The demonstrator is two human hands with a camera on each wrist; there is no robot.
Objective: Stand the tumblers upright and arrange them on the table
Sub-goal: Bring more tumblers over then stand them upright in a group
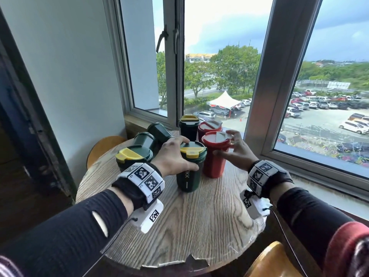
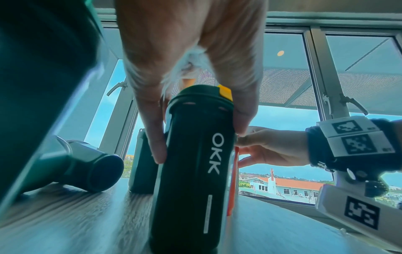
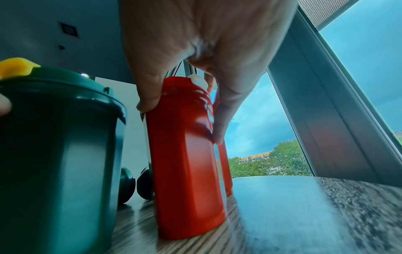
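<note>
A dark green tumbler with a yellow lid (image 1: 189,172) (image 2: 191,189) (image 3: 58,154) stands upright mid-table; my left hand (image 1: 185,154) (image 2: 200,137) grips it round the lid from above. Beside it on the right stands a red tumbler (image 1: 213,158) (image 3: 187,171), which my right hand (image 1: 225,144) (image 3: 183,120) holds near its grey-flapped lid. Behind them another green tumbler (image 1: 188,127) and another red one (image 1: 208,126) stand upright. At the left, two green tumblers lie on their sides: one with its yellow lid toward me (image 1: 133,153), one further back (image 1: 159,132) (image 2: 87,168).
The round wooden table (image 1: 199,216) stands against a windowsill (image 1: 319,176) and window frame (image 1: 265,96). Its front edge (image 1: 169,264) is chipped. A wooden chair (image 1: 105,144) shows behind the table at left, another (image 1: 273,260) at the near right.
</note>
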